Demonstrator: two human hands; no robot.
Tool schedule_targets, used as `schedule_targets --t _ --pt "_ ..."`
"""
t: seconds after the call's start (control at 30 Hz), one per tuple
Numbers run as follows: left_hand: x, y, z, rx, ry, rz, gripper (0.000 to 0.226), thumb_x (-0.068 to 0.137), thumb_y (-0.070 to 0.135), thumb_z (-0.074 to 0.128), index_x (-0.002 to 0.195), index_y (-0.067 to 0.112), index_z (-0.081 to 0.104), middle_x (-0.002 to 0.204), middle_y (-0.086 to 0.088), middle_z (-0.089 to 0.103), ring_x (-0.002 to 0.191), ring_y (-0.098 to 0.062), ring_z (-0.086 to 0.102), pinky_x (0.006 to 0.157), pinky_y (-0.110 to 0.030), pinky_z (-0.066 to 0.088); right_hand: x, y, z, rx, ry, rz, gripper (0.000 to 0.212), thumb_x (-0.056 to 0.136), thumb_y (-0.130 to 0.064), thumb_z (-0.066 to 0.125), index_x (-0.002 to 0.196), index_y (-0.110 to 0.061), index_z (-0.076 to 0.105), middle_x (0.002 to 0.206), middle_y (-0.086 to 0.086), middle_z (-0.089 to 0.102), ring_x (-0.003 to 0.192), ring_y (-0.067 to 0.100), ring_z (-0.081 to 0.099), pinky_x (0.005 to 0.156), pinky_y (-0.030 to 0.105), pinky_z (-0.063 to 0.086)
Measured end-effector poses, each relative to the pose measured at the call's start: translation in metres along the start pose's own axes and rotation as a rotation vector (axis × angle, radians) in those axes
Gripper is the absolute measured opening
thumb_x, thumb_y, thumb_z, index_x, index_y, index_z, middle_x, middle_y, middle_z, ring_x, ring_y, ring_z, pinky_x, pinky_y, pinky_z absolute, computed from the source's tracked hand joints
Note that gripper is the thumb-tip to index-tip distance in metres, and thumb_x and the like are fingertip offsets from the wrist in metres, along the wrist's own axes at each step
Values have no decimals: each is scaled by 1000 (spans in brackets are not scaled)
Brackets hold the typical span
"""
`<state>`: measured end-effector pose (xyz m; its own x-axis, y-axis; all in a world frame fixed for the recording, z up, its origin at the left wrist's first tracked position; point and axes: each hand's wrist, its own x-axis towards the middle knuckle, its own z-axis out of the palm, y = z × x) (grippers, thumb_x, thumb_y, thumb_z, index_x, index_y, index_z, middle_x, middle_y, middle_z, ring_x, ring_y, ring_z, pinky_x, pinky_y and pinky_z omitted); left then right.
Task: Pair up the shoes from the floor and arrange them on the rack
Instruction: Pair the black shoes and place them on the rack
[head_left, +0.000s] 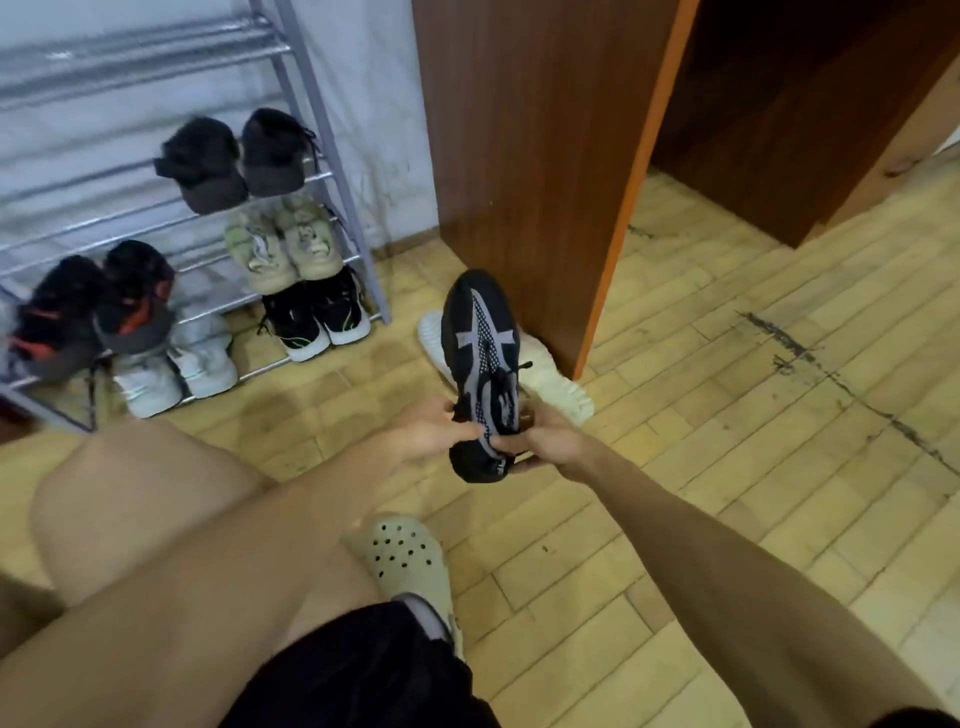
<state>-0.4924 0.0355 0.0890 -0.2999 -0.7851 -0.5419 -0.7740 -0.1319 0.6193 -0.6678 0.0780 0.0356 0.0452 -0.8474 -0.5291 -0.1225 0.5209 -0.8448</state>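
Both hands grip one black sneaker (480, 358) with grey overlays, held off the floor at centre frame, toe pointing to 12 o'clock. Left hand (434, 428) is closed on the heel collar from 9 o'clock; right hand (545, 441) is closed on the same heel end from 3 o'clock. A cream sneaker (558, 387) lies on the wooden floor (727, 415) directly behind it, against the brown cabinet (530, 156). Metal shoe rack (332, 156) stands at 10 o'clock, holding five pairs: dark grey, beige, black-and-white, black-and-red, white. A beige clog (410, 561) is worn on the person's foot at 6 o'clock.
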Motion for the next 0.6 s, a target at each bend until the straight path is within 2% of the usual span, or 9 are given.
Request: schedule_targets --t 0.1,0.13,0.2,0.27,0.37,0.43,0.5,0.6 --pt "-13 4 -47 -97 239 64 46 79 34 73 114 7 60 109 -8 67 88 -18 61 63 -24 49 6 -65 23 -32 -46 -79 57 77 -12 80 126 -6 52 122 12 64 108 27 65 81 45 60" --pt "-18 4 -64 -134 313 85 42 77 29 75 109 5 62 106 -10 69 87 -20 63 63 -26 50 8 -86 31 -55 -59 -108 57 77 -12 80 126 -5 52 122 13 64 108 27 65 81 45 60" --pt "-29 0 -101 -217 406 103 36 75 21 78 101 1 63 102 -14 71 92 -27 67 75 -39 56 10 -125 50 -92 -81 -169 58 77 -14 80 126 -4 50 121 13 64 106 26 66 81 45 60" --pt "-42 -6 -140 -274 459 96 34 75 19 77 101 1 66 100 -14 72 92 -29 69 80 -46 57 11 -165 72 -127 -106 -241 56 78 -16 79 126 -7 52 119 10 63 104 24 66 79 44 61" --pt "-66 -24 -197 -388 571 79 29 75 13 77 100 0 67 98 -15 72 90 -30 70 77 -45 59 13 -223 111 -170 -173 -325 41 81 -13 74 120 -18 60 113 3 69 100 19 68 76 39 62" --pt "-87 -40 -231 -422 671 100 24 74 12 77 95 2 69 94 -12 73 86 -27 70 72 -40 60 12 -258 141 -219 -256 -353 31 83 -7 69 106 -27 66 99 -7 76 91 12 72 71 32 62" --pt "-111 -59 -259 -466 744 115 16 73 10 77 87 8 69 92 -9 73 87 -25 70 75 -39 60 10 -287 177 -285 -311 -385 34 82 -3 68 95 -34 67 91 -10 77 85 7 73 67 27 60" --pt "-142 -90 -288 -576 794 112 18 75 5 73 92 5 67 94 -11 72 90 -28 70 77 -45 59 13 -314 236 -354 -328 -439 33 81 3 70 101 -23 66 100 0 74 83 16 74 68 34 62"
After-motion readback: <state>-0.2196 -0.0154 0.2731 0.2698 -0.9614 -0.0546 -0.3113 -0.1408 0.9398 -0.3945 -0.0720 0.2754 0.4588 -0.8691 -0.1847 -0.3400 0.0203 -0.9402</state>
